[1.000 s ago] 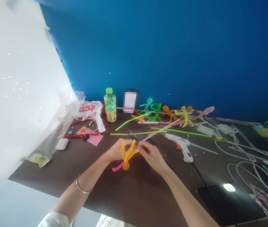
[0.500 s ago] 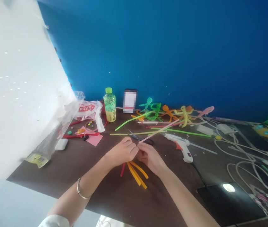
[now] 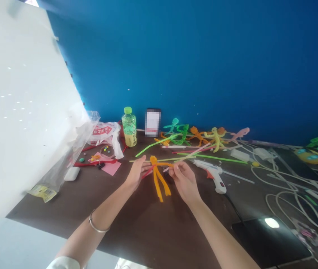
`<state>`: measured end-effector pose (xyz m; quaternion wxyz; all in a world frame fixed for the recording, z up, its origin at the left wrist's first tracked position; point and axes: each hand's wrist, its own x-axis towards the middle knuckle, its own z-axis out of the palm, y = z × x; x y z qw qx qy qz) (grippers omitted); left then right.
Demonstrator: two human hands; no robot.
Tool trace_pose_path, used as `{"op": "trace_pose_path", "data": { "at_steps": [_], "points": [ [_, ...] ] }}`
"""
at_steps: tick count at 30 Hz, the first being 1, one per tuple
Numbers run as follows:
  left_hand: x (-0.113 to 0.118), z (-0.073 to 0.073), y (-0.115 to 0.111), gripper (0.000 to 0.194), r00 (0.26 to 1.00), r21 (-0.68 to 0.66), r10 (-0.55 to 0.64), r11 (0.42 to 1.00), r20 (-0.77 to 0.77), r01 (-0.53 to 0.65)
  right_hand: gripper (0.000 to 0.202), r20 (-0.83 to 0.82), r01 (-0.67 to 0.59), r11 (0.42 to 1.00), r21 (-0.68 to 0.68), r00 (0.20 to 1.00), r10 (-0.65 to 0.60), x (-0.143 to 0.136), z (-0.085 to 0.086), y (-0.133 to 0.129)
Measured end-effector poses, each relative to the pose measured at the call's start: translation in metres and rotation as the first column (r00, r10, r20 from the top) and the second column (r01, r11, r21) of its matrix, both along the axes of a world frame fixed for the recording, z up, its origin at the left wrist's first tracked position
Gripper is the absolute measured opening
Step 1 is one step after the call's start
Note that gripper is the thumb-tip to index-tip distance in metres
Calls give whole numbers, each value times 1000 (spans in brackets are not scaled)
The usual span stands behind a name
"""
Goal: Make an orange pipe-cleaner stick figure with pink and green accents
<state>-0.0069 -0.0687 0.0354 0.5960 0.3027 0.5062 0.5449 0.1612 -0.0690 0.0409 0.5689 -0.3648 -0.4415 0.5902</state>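
Between my hands is an orange pipe-cleaner figure (image 3: 157, 178) with a round looped head, an arm stretched to the right and legs hanging down. A short red pipe cleaner (image 3: 148, 172) sticks out at its left side. My left hand (image 3: 137, 175) holds the figure near its head and shoulder, fingers partly behind it. With thumb and fingers, my right hand (image 3: 185, 182) pinches the end of the figure's right-side arm. A pink pipe cleaner (image 3: 195, 152) lies just beyond my right hand. The scissors are mostly hidden behind my hands.
Finished pipe-cleaner figures (image 3: 217, 139) line the blue wall. A glue gun (image 3: 215, 175) lies at right, near tangled white cables (image 3: 277, 186) and a dark tablet (image 3: 271, 243). A drink bottle (image 3: 129, 129), plastic bag (image 3: 105, 134) and pink paper (image 3: 111, 167) are at left.
My hands have moved slightly apart, bringing the orange figure's head and arm into view. The figure is raised, its legs higher than before. The view has shifted slightly.
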Motion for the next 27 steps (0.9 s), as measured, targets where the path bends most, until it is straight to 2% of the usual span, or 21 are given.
{"op": "trace_pose_path", "data": {
  "at_steps": [2, 4, 10, 14, 18, 22, 24, 27],
  "points": [
    [1, 2, -1, 34, 964, -40, -194, 978, 184, 205, 19, 59, 28, 998, 47, 998, -31, 2, -2, 2],
    [1, 4, -2, 31, 918, -1, -297, 951, 263, 309, 18, 80, 16, 998, 56, 997, -20, 4, -3, 3],
    [1, 0, -3, 26, 949, 97, -197, 979, 246, 178, 19, -52, -127, 990, -55, 991, 124, 1, 0, 1],
    [2, -2, -4, 28, 958, 121, -196, 977, 208, 174, 22, -17, -31, 995, -91, 999, 29, -1, -3, 1],
    [3, 1, -6, 28, 979, 207, -187, 964, 85, 166, 20, -35, 28, 985, -171, 999, -34, 1, -6, 4],
    [2, 2, -7, 26, 965, 255, -258, 932, -39, 259, 20, -66, 56, 970, -236, 995, -74, 2, -8, 6],
    [2, 0, -6, 27, 963, 265, -266, 927, -37, 266, 20, -129, 51, 967, -250, 988, -86, 1, -8, 5],
    [1, -6, -4, 28, 976, 240, -212, 951, 48, 195, 21, -262, -31, 962, -270, 964, -43, -2, -9, 3]
  ]
}}
